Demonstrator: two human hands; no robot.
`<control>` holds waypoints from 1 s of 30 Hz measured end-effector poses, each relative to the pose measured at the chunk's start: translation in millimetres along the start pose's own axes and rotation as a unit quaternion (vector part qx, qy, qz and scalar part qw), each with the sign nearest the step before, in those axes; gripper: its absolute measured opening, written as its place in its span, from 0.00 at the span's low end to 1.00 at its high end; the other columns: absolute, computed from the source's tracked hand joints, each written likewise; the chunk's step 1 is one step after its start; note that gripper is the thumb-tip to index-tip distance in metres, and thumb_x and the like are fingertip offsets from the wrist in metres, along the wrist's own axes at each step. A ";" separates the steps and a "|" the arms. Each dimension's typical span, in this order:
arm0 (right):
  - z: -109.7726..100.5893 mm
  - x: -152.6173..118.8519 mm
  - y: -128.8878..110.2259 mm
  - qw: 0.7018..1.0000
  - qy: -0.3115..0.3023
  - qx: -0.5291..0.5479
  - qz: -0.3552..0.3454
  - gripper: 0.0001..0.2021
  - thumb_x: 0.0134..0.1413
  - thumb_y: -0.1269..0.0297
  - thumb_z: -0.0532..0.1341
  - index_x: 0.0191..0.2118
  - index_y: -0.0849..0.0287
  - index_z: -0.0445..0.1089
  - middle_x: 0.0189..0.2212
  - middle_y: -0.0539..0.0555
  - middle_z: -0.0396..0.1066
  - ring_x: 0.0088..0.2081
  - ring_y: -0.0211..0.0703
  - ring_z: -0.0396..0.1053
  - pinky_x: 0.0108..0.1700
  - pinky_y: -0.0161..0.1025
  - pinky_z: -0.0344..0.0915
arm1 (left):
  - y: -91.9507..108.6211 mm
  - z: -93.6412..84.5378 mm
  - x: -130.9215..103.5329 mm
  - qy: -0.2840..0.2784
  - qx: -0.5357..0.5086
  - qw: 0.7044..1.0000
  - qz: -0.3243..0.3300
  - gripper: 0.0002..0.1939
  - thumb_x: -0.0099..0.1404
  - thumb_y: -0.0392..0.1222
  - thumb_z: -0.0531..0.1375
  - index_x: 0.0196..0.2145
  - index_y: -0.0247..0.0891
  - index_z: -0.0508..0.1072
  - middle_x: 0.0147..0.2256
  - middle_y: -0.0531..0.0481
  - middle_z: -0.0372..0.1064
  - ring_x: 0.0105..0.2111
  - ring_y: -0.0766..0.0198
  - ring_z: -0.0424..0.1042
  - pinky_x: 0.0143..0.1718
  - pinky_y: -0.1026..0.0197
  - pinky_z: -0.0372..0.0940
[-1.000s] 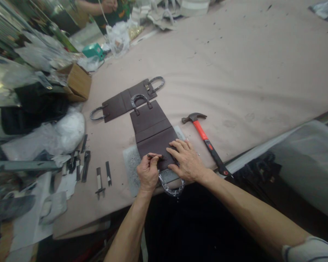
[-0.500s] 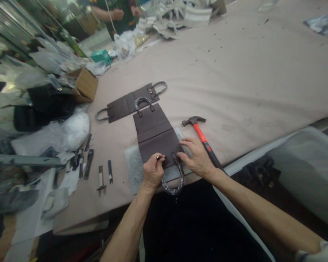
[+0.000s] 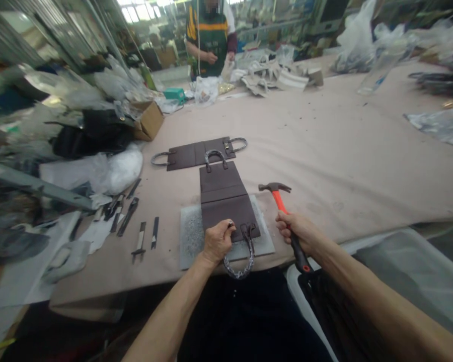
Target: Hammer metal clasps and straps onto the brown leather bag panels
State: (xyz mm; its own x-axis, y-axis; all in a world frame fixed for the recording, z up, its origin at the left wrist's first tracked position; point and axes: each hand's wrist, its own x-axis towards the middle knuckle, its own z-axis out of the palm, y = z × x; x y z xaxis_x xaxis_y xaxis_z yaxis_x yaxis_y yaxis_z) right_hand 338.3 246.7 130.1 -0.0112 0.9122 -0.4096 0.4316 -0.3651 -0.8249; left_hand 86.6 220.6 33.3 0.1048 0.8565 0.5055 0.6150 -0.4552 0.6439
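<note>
My right hand [image 3: 296, 230] is wrapped round the handle of a claw hammer [image 3: 279, 198], which has a dark head and a red and black grip. The hammer is to the right of a dark brown leather bag panel [image 3: 226, 201]. My left hand [image 3: 218, 243] is closed in a pinch at the panel's near edge. Between its fingers shows the shiny end of a small metal tool [image 3: 230, 223]; the rest is hidden. Beside that hand, a plastic-wrapped handle [image 3: 239, 274] hangs toward me from the panel. Beneath the panel's near half lies a grey slab [image 3: 191, 231].
Another brown panel with two wrapped handles [image 3: 186, 156] lies farther back. Several flat metal tools [image 3: 155, 232] are spread at left, near plastic bags and a cardboard box [image 3: 151, 120]. A person [image 3: 211, 42] stands across the table. A plastic bin [image 3: 419, 251] is at right.
My right hand has left the bag panel's handle and gripped the hammer on the right. My left hand keeps its pinch over the panel. The view has tilted up.
</note>
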 end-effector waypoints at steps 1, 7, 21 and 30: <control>0.6 -11.8 -6.3 1.000 0.003 0.000 -0.015 0.14 0.68 0.59 0.47 0.31 0.54 0.59 0.18 0.44 0.57 0.15 0.35 0.54 0.17 0.32 0.57 | -0.4 0.2 -0.3 -0.002 -0.002 1.000 -0.004 0.08 0.72 0.39 0.55 0.39 0.39 0.75 0.35 0.49 0.79 0.33 0.63 0.79 0.38 0.64 0.72; -0.7 -70.3 -21.0 0.905 0.091 -0.295 -0.293 0.21 0.69 0.47 0.46 0.30 0.55 0.61 0.18 0.48 0.60 0.18 0.38 0.55 0.24 0.37 0.46 | -3.5 1.8 -2.1 0.003 -0.008 1.000 -0.013 0.09 0.72 0.40 0.55 0.38 0.39 0.75 0.33 0.48 0.78 0.33 0.62 0.79 0.38 0.63 0.72; -0.2 -90.4 -38.4 0.834 0.106 -0.410 -0.352 0.21 0.73 0.52 0.43 0.30 0.55 0.61 0.16 0.49 0.62 0.16 0.38 0.53 0.23 0.39 0.41 | -5.5 0.7 -3.9 -0.008 0.005 1.000 -0.006 0.07 0.71 0.39 0.56 0.38 0.40 0.75 0.32 0.48 0.78 0.31 0.62 0.78 0.35 0.64 0.71; -14.4 -35.4 20.1 0.910 0.026 -0.402 -0.100 0.17 0.71 0.54 0.48 0.32 0.56 0.63 0.24 0.53 0.69 0.27 0.43 0.66 0.31 0.38 0.51 | -5.4 1.3 -3.7 -0.010 -0.012 1.000 -0.012 0.07 0.71 0.38 0.56 0.39 0.40 0.74 0.34 0.49 0.78 0.35 0.62 0.79 0.40 0.63 0.73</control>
State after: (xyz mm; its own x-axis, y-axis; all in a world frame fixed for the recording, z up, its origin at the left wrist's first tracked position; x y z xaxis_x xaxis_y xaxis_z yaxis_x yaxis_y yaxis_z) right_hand 360.3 209.8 133.6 -0.1285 0.9608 -0.2458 0.9464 0.0448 -0.3198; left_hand 83.9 220.2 27.2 0.1059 0.8715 0.4788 0.5993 -0.4401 0.6687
